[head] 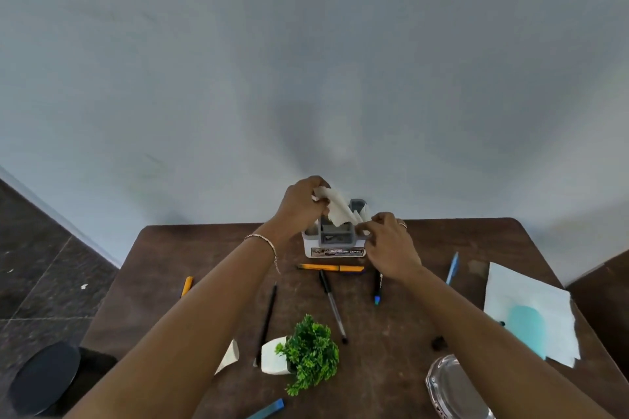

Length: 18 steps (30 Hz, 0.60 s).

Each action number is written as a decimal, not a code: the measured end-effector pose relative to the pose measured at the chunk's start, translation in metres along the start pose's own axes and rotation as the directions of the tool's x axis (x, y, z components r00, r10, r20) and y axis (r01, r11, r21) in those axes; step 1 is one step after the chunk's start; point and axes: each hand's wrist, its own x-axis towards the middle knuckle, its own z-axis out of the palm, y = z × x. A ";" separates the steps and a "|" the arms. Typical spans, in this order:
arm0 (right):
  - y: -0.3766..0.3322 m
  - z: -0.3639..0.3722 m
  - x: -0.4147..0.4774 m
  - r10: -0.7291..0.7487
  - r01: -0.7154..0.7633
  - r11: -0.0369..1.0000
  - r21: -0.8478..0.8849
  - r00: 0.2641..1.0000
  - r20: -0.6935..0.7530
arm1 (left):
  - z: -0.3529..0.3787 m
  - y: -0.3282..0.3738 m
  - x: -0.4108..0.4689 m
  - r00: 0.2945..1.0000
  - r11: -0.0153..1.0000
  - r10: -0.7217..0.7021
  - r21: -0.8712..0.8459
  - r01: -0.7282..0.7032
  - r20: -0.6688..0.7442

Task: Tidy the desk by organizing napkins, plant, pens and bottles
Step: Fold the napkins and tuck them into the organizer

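Note:
A white and grey desk organizer (335, 243) stands at the far middle of the brown table (408, 333). My left hand (301, 206) grips the top of a white napkin (335, 211) above the organizer. My right hand (391, 243) pinches the napkin's lower right edge beside the holder. Several pens lie loose in front: an orange pen (332, 268), a black pen (332, 304), a thin black pen (267, 320), a blue pen (452, 268). A small green plant in a white pot (301, 354) lies tipped on its side. A clear bottle (454, 391) lies at the near right.
White napkins over a light blue item (531, 313) lie at the table's right edge. Another napkin piece (229, 355) shows under my left forearm. A blue pen (269, 408) sits at the near edge. A dark round stool (44, 374) stands on the floor at left.

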 end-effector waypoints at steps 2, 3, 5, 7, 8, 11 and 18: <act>0.002 0.001 0.005 -0.001 0.001 1.000 0.017 1.000 -0.017 | 0.003 -0.001 0.011 0.998 0.998 0.036 0.047 -0.038 0.042; 0.003 0.002 0.007 0.002 -0.001 1.000 0.026 1.000 -0.021 | 0.004 -0.001 0.016 0.997 0.997 0.054 0.047 -0.057 0.060; 0.006 0.002 0.013 0.001 0.000 0.999 0.036 1.000 -0.017 | 0.007 0.002 0.023 0.990 0.993 0.111 0.035 -0.114 0.092; 0.008 0.002 0.017 -0.007 0.007 1.000 0.027 1.000 -0.002 | 0.010 0.004 0.029 0.977 0.983 0.173 0.035 -0.179 0.125; 0.010 0.002 0.019 -0.007 0.007 1.000 0.023 1.000 0.007 | 0.012 0.005 0.032 0.970 0.978 0.195 0.042 -0.203 0.147; 0.012 -0.001 0.022 -0.006 0.006 0.999 0.033 1.000 0.015 | 0.018 0.008 0.040 0.944 0.958 0.228 0.117 -0.261 0.240; 0.018 -0.004 0.025 -0.026 0.026 1.000 0.015 1.000 -0.002 | 0.021 0.022 0.052 0.872 0.886 0.305 0.221 -0.407 0.383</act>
